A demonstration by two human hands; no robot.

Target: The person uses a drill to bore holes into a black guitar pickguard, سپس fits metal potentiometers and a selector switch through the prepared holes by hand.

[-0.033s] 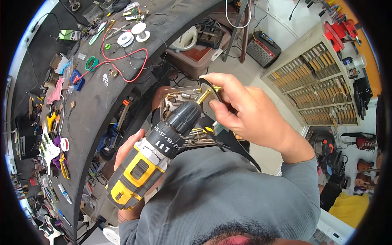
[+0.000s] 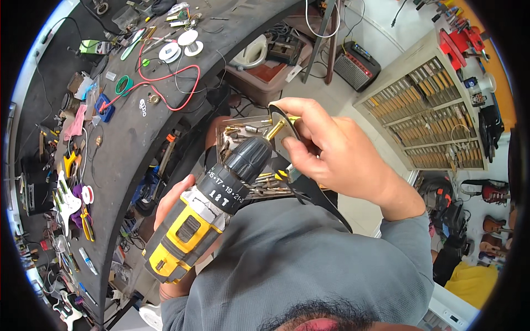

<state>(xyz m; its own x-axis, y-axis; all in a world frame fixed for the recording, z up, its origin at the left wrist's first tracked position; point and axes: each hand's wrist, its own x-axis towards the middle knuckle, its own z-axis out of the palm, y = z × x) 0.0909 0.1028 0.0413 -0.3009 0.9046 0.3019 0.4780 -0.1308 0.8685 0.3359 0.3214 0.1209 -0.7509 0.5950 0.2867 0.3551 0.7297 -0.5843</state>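
My left hand (image 2: 175,201) is wrapped round a yellow and black cordless drill (image 2: 187,223), mostly hidden behind its body. The drill points up and to the right, and a gold-coloured bit (image 2: 274,131) sits in its black chuck. My right hand (image 2: 337,149) pinches a thin, black-edged plate (image 2: 280,117) between thumb and fingers. The bit's tip meets the plate's face or lies right in front of it; I cannot tell which. A long black curved piece (image 2: 326,205) hangs below; whether it joins the plate is unclear. Behind the drill, a clear box (image 2: 219,144) holds several metal bits.
A dark curved workbench (image 2: 130,143) at left carries wire spools (image 2: 169,52), a red cable (image 2: 197,83), pliers and loose tools. Beyond my hands are a brownish bin (image 2: 270,83) and a small amplifier (image 2: 356,66). A rack of wooden-handled tools (image 2: 425,105) stands at right.
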